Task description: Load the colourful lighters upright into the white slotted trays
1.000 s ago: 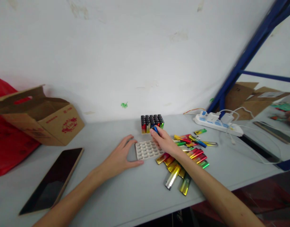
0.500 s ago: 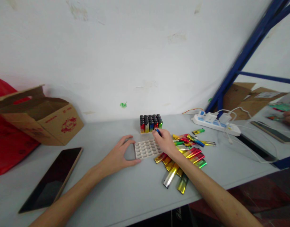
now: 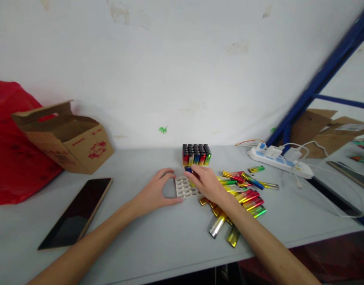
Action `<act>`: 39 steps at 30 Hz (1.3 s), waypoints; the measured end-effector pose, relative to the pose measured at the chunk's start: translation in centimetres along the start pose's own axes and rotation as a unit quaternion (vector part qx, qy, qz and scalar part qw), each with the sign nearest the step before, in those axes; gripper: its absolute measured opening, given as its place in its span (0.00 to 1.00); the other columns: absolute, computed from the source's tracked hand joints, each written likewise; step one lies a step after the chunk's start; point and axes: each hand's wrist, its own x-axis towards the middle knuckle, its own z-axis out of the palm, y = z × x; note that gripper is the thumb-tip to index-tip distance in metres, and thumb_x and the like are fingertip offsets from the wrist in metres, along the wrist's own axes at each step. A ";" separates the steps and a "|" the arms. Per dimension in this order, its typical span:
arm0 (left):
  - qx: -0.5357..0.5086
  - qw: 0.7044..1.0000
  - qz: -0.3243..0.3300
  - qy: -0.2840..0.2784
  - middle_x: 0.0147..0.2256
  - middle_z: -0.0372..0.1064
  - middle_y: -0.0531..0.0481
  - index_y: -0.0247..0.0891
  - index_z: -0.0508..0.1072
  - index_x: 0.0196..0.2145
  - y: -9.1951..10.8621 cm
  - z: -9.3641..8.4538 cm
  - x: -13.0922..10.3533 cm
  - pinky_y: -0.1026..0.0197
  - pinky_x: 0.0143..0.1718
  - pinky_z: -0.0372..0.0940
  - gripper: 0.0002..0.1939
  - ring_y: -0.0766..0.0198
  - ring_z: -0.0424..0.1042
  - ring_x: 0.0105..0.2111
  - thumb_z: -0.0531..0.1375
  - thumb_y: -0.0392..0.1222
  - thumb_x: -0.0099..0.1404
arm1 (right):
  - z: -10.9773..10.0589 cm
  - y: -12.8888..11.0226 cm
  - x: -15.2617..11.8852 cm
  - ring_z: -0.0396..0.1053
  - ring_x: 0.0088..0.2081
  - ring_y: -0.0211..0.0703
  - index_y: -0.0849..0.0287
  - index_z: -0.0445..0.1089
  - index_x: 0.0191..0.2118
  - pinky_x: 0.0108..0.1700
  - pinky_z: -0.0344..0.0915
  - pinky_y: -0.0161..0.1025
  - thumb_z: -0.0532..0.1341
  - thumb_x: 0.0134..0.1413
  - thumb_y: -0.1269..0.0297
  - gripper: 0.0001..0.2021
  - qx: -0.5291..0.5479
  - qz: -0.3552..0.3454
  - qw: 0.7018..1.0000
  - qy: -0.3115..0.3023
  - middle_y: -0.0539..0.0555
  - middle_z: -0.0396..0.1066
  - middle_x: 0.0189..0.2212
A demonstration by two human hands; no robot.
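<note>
Lighters (image 3: 239, 194) lie heaped just right of tray (image 3: 183, 189), phone (image 3: 76, 212) left.

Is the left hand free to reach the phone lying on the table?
Probably yes: the left hand only rests against the white tray, and bare table lies between it and the phone.

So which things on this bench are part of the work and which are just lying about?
In use: left hand steadying the white tray; right hand holding a blue lighter; loose lighters; filled tray.

Lying about: tablet, cardboard box, power strip, red bag.
</note>
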 end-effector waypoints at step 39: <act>0.016 1.000 0.022 0.010 0.76 0.83 0.37 0.47 0.88 0.67 -0.5 0.0 0.2 0.34 0.83 0.78 0.35 0.32 0.85 0.75 0.82 0.70 0.74 | -13.4 5.4 -3.8 0.91 0.52 0.60 0.57 0.93 0.53 0.59 0.82 0.47 0.79 0.78 0.65 0.05 -0.229 0.235 0.938 -0.107 0.64 0.94 0.51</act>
